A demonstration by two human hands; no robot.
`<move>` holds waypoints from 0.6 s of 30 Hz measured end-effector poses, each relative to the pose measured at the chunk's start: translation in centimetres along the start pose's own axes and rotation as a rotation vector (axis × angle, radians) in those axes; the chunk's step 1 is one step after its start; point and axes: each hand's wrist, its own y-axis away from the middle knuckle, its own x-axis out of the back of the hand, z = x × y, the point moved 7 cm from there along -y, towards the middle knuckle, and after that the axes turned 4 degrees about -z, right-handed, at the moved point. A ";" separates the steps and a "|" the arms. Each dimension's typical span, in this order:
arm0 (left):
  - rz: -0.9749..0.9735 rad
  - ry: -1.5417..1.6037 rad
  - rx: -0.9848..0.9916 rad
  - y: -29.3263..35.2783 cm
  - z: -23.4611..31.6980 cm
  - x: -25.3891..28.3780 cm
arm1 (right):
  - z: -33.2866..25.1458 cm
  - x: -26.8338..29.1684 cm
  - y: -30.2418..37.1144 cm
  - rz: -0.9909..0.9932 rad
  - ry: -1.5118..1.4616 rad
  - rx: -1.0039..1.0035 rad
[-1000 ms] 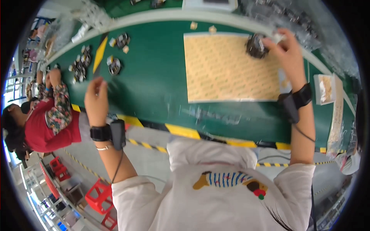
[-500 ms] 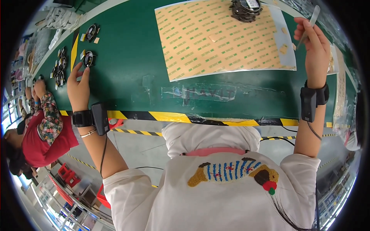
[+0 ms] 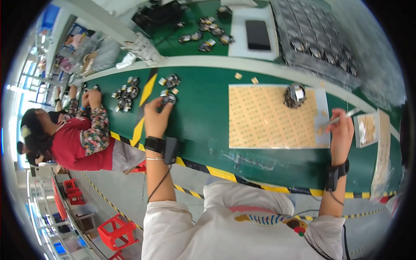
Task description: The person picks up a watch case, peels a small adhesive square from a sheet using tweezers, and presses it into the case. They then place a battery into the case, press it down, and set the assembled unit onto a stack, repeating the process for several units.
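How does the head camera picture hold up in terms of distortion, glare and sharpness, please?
Head view: strong fisheye, so the green table edge and its yellow-black stripe bow into curves, with a black rim around the frame. Windows at far left blow out white. Lighting on the table is even, with soft shadows. The left hand and right hand read clearly; the small round parts are too small to make out in detail.

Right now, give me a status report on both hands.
Left hand pinching a small round part on the green belt. Right hand holding tweezers over the tan sheet. Nothing between them.
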 end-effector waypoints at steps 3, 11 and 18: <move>-0.100 0.247 0.121 -1.0 -0.9 0.0 | 0.0 -0.6 0.2 -0.024 -0.044 -0.029; -0.551 1.517 0.280 2.4 12.9 -3.8 | 1.8 -1.3 -0.3 0.025 -0.150 -0.171; -1.160 1.381 -0.081 5.3 26.1 -13.2 | -0.6 0.1 0.5 -0.240 0.535 0.172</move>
